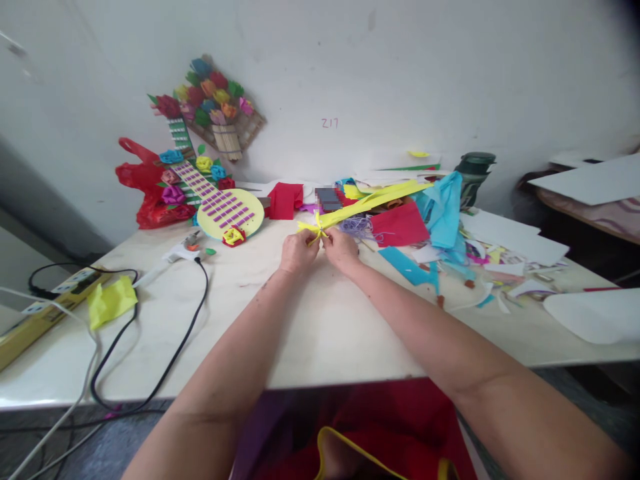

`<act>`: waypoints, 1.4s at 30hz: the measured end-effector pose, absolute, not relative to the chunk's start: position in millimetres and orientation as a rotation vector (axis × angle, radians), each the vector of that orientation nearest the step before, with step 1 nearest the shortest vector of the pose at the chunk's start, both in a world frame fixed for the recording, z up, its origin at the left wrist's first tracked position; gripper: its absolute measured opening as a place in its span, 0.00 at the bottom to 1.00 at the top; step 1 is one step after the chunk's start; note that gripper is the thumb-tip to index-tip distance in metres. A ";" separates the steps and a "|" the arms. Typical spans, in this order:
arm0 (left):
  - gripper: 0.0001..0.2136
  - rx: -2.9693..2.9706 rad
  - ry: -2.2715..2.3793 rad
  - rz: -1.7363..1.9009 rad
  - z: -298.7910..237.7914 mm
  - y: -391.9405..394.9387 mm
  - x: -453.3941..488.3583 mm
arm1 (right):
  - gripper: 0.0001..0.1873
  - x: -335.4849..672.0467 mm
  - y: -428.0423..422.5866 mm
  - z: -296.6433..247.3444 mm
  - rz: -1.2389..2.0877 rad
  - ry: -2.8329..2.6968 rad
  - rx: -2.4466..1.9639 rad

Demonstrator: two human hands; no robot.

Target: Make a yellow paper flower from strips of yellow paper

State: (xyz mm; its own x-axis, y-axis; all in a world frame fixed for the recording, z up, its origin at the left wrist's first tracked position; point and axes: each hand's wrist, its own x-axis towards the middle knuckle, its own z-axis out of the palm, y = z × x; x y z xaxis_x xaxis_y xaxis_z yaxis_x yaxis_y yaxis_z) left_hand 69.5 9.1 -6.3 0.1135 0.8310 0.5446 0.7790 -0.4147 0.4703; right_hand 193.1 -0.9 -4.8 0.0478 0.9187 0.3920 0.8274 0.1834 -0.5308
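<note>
Both my hands meet over the middle of the white table [320, 333]. My left hand [297, 252] and my right hand [341, 250] are closed in pinches on the near end of a long yellow paper strip [373, 200]. The strip runs up and to the right from my fingers over a heap of coloured paper. Its near end [315, 230] is crumpled or folded between my fingertips. Just past my right hand lies a tuft of purple shreds [356, 227], beside a red paper sheet [399, 225] and light blue paper [443, 203].
A paper guitar with paper roses [220, 207] and a red plastic bag [145, 187] sit at the back left. A glue gun [183, 250], black cable [165, 360], power strip [55, 297] and yellow paper scrap [111, 300] lie at left. White sheets [595, 317] and a dark green jar [473, 173] are at right.
</note>
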 end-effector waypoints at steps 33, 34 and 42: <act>0.06 2.250 1.608 1.201 -5.0 12.2 71.7 | 0.14 197.2 -2.2 -3.2 -0.060 -1.822 -1.598; 0.06 2.251 1.606 1.200 -5.2 12.3 71.8 | 0.14 197.1 -2.6 -3.6 -0.058 -1.812 -1.601; 0.06 2.331 1.554 1.168 -5.4 14.0 64.7 | 0.11 204.7 5.8 -5.3 -0.004 -1.891 -1.428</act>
